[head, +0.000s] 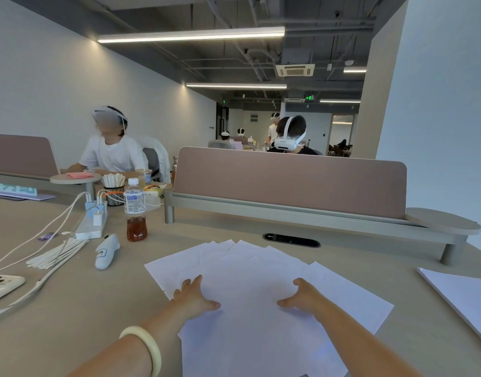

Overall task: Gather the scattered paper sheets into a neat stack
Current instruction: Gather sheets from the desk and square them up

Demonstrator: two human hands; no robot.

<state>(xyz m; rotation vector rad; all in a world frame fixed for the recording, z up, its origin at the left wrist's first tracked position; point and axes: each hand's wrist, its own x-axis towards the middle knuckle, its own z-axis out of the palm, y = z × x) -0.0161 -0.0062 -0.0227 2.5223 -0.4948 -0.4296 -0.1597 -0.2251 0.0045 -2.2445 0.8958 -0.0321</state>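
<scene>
Both hands are lying flat, palms down, on the fanned white paper sheets (250,281). The left hand (191,296) and right hand (301,296) are sitting apart, fingers straight and thumbs pointing inward, gripping nothing. The sheets are spreading out beyond the fingertips across the beige desk (79,317). Farther left of the left hand, a tea bottle (135,210) is standing upright.

- The paper sheets (250,270), near centre: thin white paper, matt and smooth.
- The desk (84,322): beige top, matt and smooth.
- The bottle (135,210), far left: clear, glossy plastic with a printed film label.
- The divider panel (288,180), far side: dusty pink, matt, cloth-like face.
- Its rail (288,213): looks like painted metal with a satin finish.
- The bangle (144,346), near left: pale cream, smooth, slightly glossy.
- The power strip (91,227), left: smooth white plastic.
</scene>
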